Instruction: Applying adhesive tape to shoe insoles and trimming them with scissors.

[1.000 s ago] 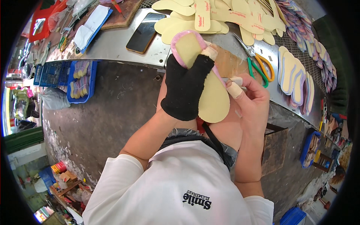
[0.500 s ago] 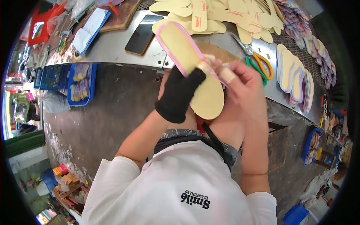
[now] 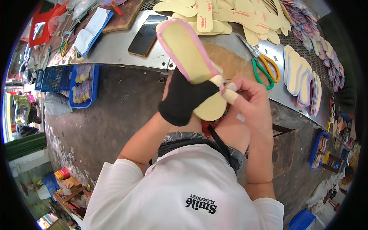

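A pale yellow shoe insole (image 3: 188, 50) with a pink fabric border is held tilted over my lap. My left hand (image 3: 188, 94), in a black glove with the thumb tip wrapped in light tape, is closed round its middle. Pink edging folds over the rim at the far end and along part of the right side; the near end shows plain yellow. My right hand (image 3: 245, 94), bare with taped finger ends, pinches the pink edging at the insole's right edge, beside my left thumb. A small white scrap (image 3: 240, 117) shows just below the right hand.
Orange-and-green-handled scissors (image 3: 264, 69) lie on the metal bench (image 3: 111, 48), right of a phone (image 3: 147, 36). Several plain insoles (image 3: 245, 17) are heaped at the back. Bordered insoles (image 3: 297, 73) stand stacked at the right. A blue basket (image 3: 94, 86) of bundles hangs at the left.
The insole has shifted slightly up and left. My left thumb has moved right, to the insole's edge, and my right hand's fingers have closed into a pinch beside it. The white scrap now shows.
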{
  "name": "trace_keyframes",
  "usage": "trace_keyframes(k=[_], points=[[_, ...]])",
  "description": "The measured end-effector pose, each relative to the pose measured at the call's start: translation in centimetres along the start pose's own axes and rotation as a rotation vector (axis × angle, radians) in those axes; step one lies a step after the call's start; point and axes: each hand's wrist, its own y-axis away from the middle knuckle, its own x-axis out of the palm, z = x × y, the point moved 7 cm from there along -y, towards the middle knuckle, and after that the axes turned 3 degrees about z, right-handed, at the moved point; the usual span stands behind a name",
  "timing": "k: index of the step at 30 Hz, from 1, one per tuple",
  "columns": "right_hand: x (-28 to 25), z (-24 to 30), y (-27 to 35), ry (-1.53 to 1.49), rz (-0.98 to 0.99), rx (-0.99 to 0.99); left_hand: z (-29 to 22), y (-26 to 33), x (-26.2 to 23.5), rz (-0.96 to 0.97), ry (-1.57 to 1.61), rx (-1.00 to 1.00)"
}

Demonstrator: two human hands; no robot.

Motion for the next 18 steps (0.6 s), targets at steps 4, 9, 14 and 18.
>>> trace_keyframes(k=[4,9,14,18], points=[[-0.6,-1.5,-0.4,0.02,0.149,0.241,0.4,-0.1,-1.4,0.126,-0.105,-0.317],[-10.5,2.7,-1.9,1.116,-0.511,-0.395,-2.4,1.0,0.2,0.485,1.16,-0.489],[-13.5,0.9,-3.1,1.574,-0.563,-0.115,-2.2,1.9,2.1,0.444,1.165,-0.268],[-14.2,1.1,-0.3,1.323,-0.485,-0.093,0.0,0.5,1.5,0.055,0.624,-0.284]])
